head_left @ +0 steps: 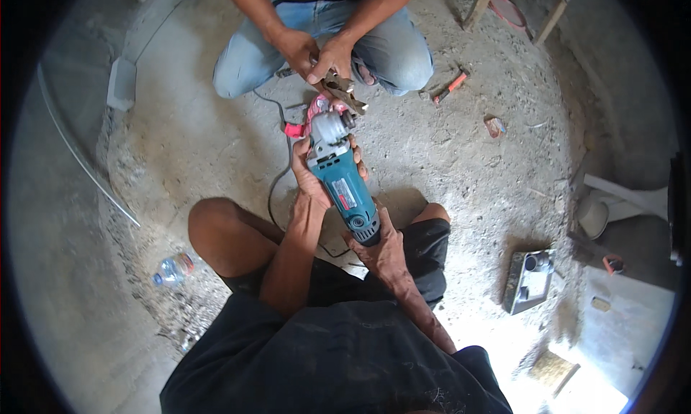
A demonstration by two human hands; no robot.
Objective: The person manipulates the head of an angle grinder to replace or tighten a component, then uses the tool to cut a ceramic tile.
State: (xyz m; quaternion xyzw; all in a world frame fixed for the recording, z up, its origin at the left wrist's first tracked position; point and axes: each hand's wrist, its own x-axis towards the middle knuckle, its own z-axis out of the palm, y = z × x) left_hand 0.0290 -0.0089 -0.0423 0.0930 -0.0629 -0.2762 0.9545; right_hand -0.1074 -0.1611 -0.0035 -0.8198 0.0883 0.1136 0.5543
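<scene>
In front of me I hold an angle grinder (345,191) with a teal body and a silver gear head. Under and around the head end, the fingers of my left hand (312,178) are wrapped. My right hand (385,247) grips the rear of the body. No disc shows on the spindle, which points toward the person opposite. That person's hands (324,58) hold a brown, jagged piece (338,87) just beyond the head; its kind is unclear. A pink-red item (315,113) lies partly hidden beside the grinder's head.
A dark cable (271,191) runs over the rough floor (475,184) on the left. A plastic bottle (173,269) lies near my left knee. To the right are a red-handled tool (451,87), a crumpled packet (494,126), a tray (512,288) with dark cylinders and a white chair (626,204).
</scene>
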